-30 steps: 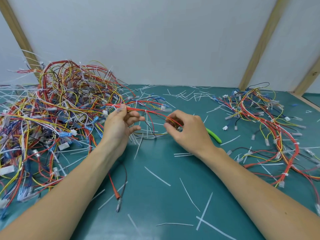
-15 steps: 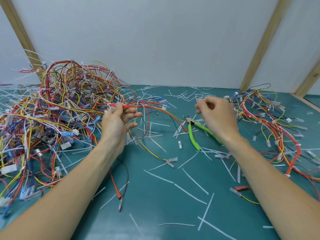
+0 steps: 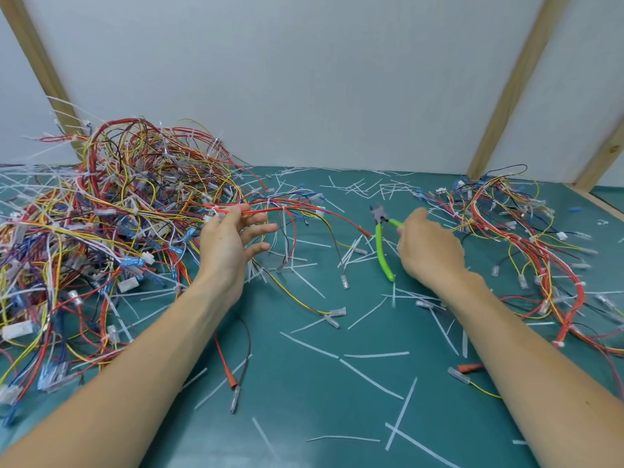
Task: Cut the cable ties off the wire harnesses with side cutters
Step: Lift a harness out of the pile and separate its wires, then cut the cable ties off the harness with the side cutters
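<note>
While loose: side cutters (image 3: 382, 243), harness (image 3: 287, 211).

Large harness pile (image 3: 101, 238) lies on surface (image 3: 304, 383) at left; smaller pile (image 3: 526, 238) at right. Side cutters (image 3: 383, 244) lie between them, cut ties (image 3: 371, 376) scattered in front.

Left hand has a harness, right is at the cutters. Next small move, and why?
Probably close the right hand round the green-handled side cutters and lift them. They lie on the mat, the fingers only reaching the handles, grip unclear. The left hand holds a red wire harness up, with a white cable tie showing just past its fingers, uncut.
</note>
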A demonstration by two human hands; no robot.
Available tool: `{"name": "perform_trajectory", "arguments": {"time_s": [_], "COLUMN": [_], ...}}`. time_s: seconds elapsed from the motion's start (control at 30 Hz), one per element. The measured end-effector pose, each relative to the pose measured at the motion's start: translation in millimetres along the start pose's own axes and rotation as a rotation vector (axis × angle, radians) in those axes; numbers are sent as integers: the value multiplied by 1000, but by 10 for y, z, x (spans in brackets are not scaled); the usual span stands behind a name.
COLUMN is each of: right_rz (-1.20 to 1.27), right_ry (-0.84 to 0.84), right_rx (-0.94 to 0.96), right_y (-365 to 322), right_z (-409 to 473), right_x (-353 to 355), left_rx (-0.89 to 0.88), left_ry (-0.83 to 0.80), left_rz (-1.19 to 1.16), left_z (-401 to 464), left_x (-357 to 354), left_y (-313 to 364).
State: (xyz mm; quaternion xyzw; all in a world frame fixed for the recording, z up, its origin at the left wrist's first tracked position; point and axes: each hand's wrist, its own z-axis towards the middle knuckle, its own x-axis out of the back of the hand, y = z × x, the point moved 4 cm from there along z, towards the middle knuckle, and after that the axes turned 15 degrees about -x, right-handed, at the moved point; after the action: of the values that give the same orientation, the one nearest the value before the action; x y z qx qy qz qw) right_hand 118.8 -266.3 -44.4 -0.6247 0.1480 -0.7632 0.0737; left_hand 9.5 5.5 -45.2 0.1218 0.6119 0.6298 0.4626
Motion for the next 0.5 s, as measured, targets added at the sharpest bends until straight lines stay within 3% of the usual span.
{"name": "perform_trajectory", "arguments": {"time_s": [0.13, 0.3, 0.4, 0.5], "right_rz": [384, 1366, 1620, 1643], "right_ry": [-50, -546, -851, -994], "right_rx": [-150, -544, -530, -410], "right_y": [84, 72, 24, -55], "right_z": [119, 135, 47, -34], "right_x": [18, -32, 33, 115], "left_rx": [-8, -20, -63, -163], "left_ry": [-15, -50, -95, -203], "left_rz": [20, 54, 116, 217], "left_z": [-2, -21, -40, -80], "left_x": [-10, -35, -48, -97], "left_y": [3, 0, -12, -17]}}
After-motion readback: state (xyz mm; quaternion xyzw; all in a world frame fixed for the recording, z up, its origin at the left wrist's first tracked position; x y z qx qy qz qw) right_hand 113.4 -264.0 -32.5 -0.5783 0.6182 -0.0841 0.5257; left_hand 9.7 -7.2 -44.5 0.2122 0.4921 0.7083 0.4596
